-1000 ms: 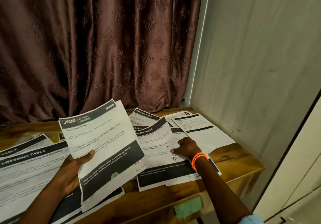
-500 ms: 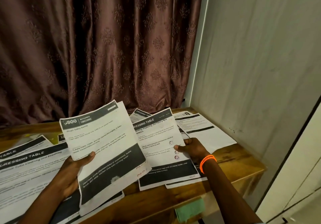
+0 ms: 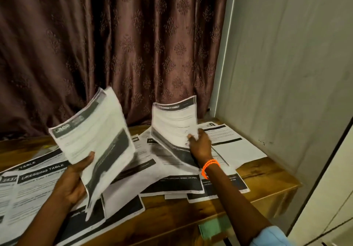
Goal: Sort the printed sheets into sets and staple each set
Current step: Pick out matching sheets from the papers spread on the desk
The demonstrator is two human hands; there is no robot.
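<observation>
My left hand (image 3: 73, 180) grips a printed sheet (image 3: 95, 138) with a dark header band, raised above the table and blurred by motion. My right hand (image 3: 199, 145), an orange bead bracelet on its wrist, pinches a second printed sheet (image 3: 174, 123) by its right edge; that sheet curls up off the pile, its top standing nearly upright. Several more printed sheets (image 3: 172, 179) headed "DRESSING TABLE" lie spread and overlapping over the wooden table (image 3: 271, 179). No stapler shows in the view.
A brown patterned curtain (image 3: 114, 45) hangs behind the table. A pale wall panel (image 3: 286, 73) closes the right side. A green tag (image 3: 214, 228) sticks to the table's front edge. More sheets (image 3: 28, 188) cover the table's left part.
My right hand has lifted its sheet off the pile and up toward the curtain. My left hand has swung its sheet upward and tilted it; both sheets are now blurred.
</observation>
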